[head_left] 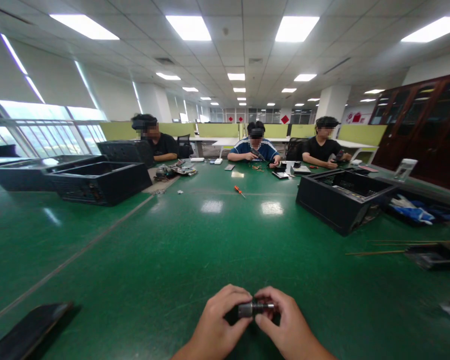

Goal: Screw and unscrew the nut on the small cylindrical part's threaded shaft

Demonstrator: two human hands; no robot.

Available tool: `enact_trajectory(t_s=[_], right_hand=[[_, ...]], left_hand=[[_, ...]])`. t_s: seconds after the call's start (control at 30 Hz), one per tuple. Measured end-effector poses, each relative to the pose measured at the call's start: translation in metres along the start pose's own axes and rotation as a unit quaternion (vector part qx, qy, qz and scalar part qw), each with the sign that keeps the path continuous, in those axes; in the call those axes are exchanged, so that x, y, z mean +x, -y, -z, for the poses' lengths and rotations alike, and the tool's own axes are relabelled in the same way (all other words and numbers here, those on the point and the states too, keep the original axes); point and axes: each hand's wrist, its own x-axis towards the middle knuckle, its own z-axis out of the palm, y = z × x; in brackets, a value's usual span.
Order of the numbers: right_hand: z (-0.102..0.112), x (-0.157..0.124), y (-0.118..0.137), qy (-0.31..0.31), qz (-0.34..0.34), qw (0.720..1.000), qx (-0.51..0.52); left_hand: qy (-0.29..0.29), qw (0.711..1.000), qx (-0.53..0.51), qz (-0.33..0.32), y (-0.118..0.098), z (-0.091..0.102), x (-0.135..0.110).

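Close to me, over the green table, both hands meet on one small dark cylindrical metal part. My left hand grips its thicker, ridged dark end between thumb and fingers. Around the thinner, shiny end, my right hand is closed, the thumb below and the fingers above. The part lies roughly level, pointing left to right. Its exact kind is too small to make out, and the fingers hide some of it.
Black computer cases stand at left and right. An orange screwdriver lies mid-table. A dark flat panel is at lower left, thin rods at right. Three people sit across, including one in a blue shirt.
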Motion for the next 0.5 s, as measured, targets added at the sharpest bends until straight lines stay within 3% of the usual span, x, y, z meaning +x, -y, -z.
enact_trajectory(t_s=[0.5], right_hand=[[0.0018,0.002,0.0077,-0.002,-0.01,0.998,-0.06]], left_hand=[[0.004,1.0,0.005,0.025,0.0008,-0.0005,-0.0017]])
